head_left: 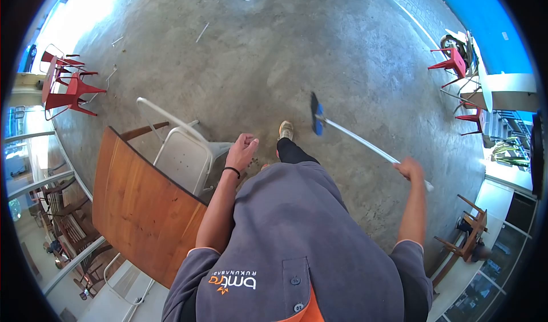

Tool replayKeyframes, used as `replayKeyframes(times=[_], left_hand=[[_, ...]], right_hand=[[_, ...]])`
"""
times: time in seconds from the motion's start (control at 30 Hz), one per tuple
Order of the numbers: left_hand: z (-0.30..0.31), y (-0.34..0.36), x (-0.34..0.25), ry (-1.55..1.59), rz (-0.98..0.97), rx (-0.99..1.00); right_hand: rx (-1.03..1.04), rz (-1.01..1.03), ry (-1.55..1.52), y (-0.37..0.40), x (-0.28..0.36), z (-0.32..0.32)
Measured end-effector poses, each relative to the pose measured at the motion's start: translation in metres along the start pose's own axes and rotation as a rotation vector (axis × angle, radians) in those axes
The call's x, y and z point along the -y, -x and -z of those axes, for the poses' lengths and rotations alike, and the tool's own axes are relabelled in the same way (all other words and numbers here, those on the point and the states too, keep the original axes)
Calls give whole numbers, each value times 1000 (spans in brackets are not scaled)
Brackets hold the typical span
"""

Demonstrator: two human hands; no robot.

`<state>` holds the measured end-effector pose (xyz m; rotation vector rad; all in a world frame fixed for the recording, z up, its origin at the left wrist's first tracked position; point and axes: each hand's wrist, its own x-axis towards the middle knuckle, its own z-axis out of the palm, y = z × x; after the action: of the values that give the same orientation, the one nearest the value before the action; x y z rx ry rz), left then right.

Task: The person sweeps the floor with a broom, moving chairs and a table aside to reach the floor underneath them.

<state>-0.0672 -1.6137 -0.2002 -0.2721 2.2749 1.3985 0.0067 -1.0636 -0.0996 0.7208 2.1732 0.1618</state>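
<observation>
A broom with a blue and black head (317, 115) and a long pale handle (362, 142) slants across the right half of the view, its bristles at or just over the concrete floor. Wrapped round the handle near its upper end is my right hand (409, 168). My left hand (244, 151), with a dark band at the wrist, holds nothing and has its fingers loosely bent and apart. It is nearest to a white folding chair (180, 156) beside a brown wooden table (145, 208).
Red chairs (79, 94) stand at the far left, and more red stools (455, 63) at the right by a motorbike. A wooden chair (472, 231) is at the lower right. Small pale scraps (202, 32) lie on the grey floor (257, 54) ahead.
</observation>
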Motion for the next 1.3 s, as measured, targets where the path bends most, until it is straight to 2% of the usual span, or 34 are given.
replayKeyframes(times=[0.07, 0.23, 0.27, 0.3, 0.37, 0.4, 0.57, 0.67, 0.77, 0.8, 0.87, 0.93, 1.0, 1.07, 1.17, 1.3], left_hand=[[-6, -25, 0, 4, 11, 3], [-14, -80, -26, 8, 57, -33], [-14, -90, -34, 14, 60, -49], [-15, -96, -38, 17, 68, -62], [-16, -108, -40, 39, 81, -78], [-16, -114, -41, 51, 85, -88], [-10, -133, -23, 66, 142, -62], [6, -145, -23, 115, 204, -51], [26, -164, -19, 202, 245, -68], [34, -172, -17, 234, 253, -78], [52, -191, -16, 213, 319, -58], [72, -217, -13, 200, 344, -59], [89, -243, -1, 195, 342, -79], [111, -264, -15, 205, 290, -103], [137, -291, -22, 232, 255, -111], [168, -308, -23, 267, 274, -106]], right_hand=[[128, -136, -8, 17, -9, 46], [57, -34, 149, -64, -42, 31], [60, 0, 173, -81, -42, 28], [149, -1, 132, -96, -34, 30], [328, -4, 47, -114, 4, 44], [333, 43, 69, -132, 21, 39], [159, 160, 148, -178, 102, 90], [307, 188, 173, -200, 113, 139], [474, 91, 4, -218, 133, 161], [492, 121, -63, -225, 149, 163], [525, 185, -198, -240, 191, 160], [494, 281, -177, -242, 260, 173], [495, 308, -114, -245, 325, 203], [441, 266, -113, -259, 361, 239], [527, 206, -108, -262, 385, 302], [618, 179, -409, -257, 400, 297]])
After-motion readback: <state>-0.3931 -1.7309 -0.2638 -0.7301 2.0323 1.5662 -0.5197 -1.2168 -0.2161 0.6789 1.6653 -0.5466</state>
